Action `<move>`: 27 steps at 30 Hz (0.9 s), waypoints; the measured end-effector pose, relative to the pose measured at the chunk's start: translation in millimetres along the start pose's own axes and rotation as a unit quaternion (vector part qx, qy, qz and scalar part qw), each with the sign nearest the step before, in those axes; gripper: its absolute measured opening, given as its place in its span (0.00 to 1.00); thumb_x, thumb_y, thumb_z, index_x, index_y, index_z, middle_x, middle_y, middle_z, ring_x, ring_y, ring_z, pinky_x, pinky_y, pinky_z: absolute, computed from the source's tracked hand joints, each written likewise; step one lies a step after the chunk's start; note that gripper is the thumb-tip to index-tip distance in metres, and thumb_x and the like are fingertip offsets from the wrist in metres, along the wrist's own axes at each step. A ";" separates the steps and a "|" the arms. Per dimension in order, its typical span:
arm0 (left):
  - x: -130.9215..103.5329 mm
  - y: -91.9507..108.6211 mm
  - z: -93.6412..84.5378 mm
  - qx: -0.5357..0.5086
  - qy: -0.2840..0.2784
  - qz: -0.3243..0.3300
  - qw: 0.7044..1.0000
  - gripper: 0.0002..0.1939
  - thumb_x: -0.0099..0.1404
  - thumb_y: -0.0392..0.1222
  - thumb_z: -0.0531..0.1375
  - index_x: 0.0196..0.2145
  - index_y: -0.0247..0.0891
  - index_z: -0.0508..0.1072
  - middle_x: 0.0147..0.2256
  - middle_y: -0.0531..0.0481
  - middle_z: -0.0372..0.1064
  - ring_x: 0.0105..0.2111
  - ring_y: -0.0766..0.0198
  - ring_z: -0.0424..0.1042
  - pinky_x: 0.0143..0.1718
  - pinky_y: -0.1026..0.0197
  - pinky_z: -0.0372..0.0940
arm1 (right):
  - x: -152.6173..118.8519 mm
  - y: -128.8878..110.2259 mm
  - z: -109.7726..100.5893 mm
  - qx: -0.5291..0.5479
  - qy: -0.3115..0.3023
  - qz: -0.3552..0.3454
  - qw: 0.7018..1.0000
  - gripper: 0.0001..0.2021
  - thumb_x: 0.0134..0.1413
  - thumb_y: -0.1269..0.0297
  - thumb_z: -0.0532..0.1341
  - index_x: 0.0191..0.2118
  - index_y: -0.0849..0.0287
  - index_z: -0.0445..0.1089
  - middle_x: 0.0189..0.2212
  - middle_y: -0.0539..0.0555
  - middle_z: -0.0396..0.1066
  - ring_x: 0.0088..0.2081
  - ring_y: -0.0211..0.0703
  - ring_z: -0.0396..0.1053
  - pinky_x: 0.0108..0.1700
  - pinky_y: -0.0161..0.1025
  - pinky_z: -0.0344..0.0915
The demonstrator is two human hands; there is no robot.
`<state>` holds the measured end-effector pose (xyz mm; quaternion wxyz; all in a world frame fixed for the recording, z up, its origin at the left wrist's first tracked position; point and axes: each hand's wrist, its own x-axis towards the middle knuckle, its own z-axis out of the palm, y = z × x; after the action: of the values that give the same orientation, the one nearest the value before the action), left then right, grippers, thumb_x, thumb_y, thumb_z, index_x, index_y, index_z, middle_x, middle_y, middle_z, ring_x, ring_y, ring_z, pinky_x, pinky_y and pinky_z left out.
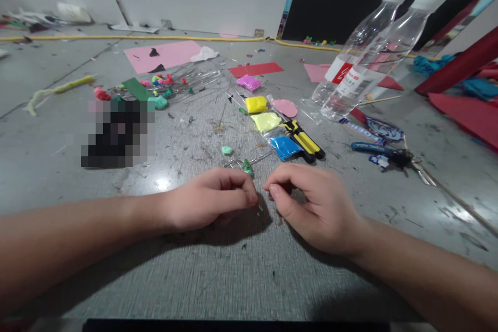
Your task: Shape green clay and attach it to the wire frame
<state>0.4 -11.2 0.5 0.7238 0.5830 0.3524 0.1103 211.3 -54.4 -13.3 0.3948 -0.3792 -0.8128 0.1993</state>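
Note:
My left hand [218, 197] is closed, thumb pressed against the curled index finger. Facing it across a small gap, my right hand [315, 205] is also closed in a pinch. Whatever either set of fingertips holds is hidden or too small to name. Just beyond the hands lies a twisted wire piece with dark green clay [247, 166] on it. A small mint-green clay lump [226, 150] sits behind that. Tiny green crumbs [260, 210] are on the grey table between the hands. Nearest my right hand is a blue clay packet [286, 148].
Beside the blue packet lie yellow-and-black pliers [305, 140] and pale yellow [266, 122], yellow [256, 104] and purple [249, 82] packets. Two clear bottles [350, 83] stand at right, near blue-handled pliers [373, 149]. Wire stems with coloured clay [157, 101] and pink paper [163, 56] lie back left.

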 end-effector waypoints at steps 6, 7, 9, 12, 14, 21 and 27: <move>-0.7 1.2 1.8 0.020 -0.001 0.002 1.000 0.13 0.66 0.47 0.61 0.29 0.37 0.67 0.19 0.60 0.55 0.18 0.72 0.52 0.18 0.69 0.47 | -1.8 -0.7 -3.3 -0.004 -0.007 -0.021 1.000 0.13 0.70 0.69 0.51 0.33 0.57 0.67 0.24 0.48 0.67 0.26 0.37 0.66 0.30 0.36 0.64; -0.6 0.8 1.7 0.021 -0.002 0.004 1.000 0.13 0.67 0.48 0.61 0.29 0.37 0.67 0.19 0.60 0.55 0.18 0.72 0.52 0.18 0.69 0.47 | -1.7 0.3 -2.3 -0.007 -0.009 -0.032 0.999 0.12 0.71 0.69 0.52 0.35 0.58 0.69 0.26 0.49 0.70 0.28 0.38 0.69 0.32 0.36 0.66; -0.3 0.0 1.2 0.024 0.000 0.002 1.000 0.13 0.67 0.48 0.60 0.30 0.37 0.67 0.19 0.60 0.55 0.18 0.72 0.53 0.18 0.69 0.48 | -1.4 3.1 0.4 -0.007 -0.006 -0.054 0.998 0.09 0.70 0.70 0.55 0.41 0.58 0.72 0.32 0.52 0.76 0.34 0.39 0.73 0.37 0.36 0.70; -0.3 -1.1 0.1 0.032 0.006 0.000 0.999 0.12 0.68 0.47 0.60 0.31 0.37 0.68 0.19 0.59 0.57 0.18 0.71 0.53 0.18 0.69 0.48 | -1.7 7.3 4.3 0.000 0.015 -0.074 0.997 0.08 0.67 0.73 0.60 0.46 0.58 0.75 0.37 0.54 0.80 0.37 0.40 0.77 0.40 0.37 0.73; -0.3 -2.1 -0.5 0.030 0.005 0.001 1.000 0.12 0.68 0.47 0.60 0.31 0.37 0.68 0.19 0.59 0.57 0.18 0.71 0.54 0.18 0.69 0.49 | -2.2 8.7 5.2 0.010 0.027 -0.074 0.997 0.08 0.65 0.74 0.62 0.45 0.57 0.76 0.36 0.53 0.80 0.36 0.39 0.77 0.39 0.37 0.74; 0.6 -7.0 -1.0 -0.044 0.007 0.045 0.998 0.11 0.67 0.48 0.63 0.35 0.37 0.69 0.21 0.60 0.58 0.19 0.72 0.55 0.19 0.68 0.48 | -2.3 6.5 0.8 -0.015 0.038 -0.088 0.995 0.08 0.64 0.74 0.64 0.44 0.57 0.78 0.37 0.55 0.79 0.36 0.40 0.77 0.38 0.37 0.74; 1.4 -3.9 0.7 -0.035 0.021 0.038 0.998 0.11 0.66 0.46 0.65 0.34 0.36 0.71 0.21 0.59 0.60 0.20 0.72 0.55 0.19 0.68 0.49 | -1.4 7.3 -1.8 -0.090 -0.023 -0.114 0.989 0.13 0.68 0.72 0.57 0.50 0.57 0.77 0.37 0.56 0.75 0.36 0.42 0.72 0.37 0.39 0.71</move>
<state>0.8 -12.1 -3.6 0.7314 0.5680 0.3409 0.1622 216.7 -50.8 -17.4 0.3608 -0.3134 -0.8740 0.0880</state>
